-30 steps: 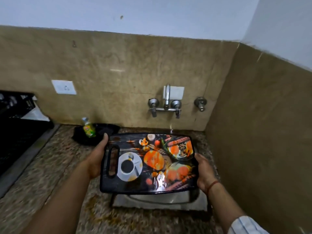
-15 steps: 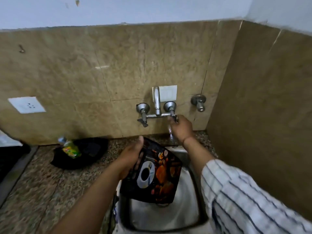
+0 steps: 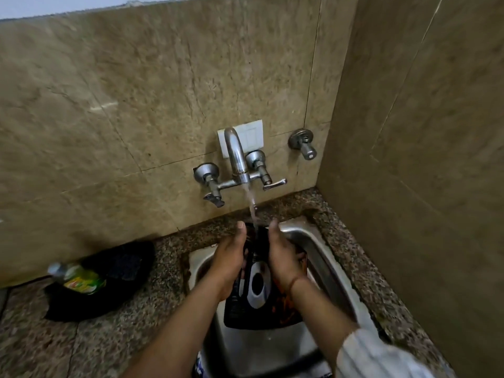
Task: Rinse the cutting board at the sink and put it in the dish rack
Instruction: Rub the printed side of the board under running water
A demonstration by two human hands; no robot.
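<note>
The black cutting board, printed with a coffee cup and orange fruit, stands tilted on end inside the steel sink. My left hand grips its left edge and my right hand lies on its right side and face. Water runs from the wall tap down onto the board's top edge between my thumbs. My hands hide much of the board's upper half. No dish rack is in view.
A green-labelled bottle lies in a black tray on the speckled granite counter, left of the sink. A separate valve sticks out of the tiled wall. A side wall closes in on the right.
My right hand left the tap handle and came down onto the board. Water now flows. The board has sunk deeper into the sink, under the stream.
</note>
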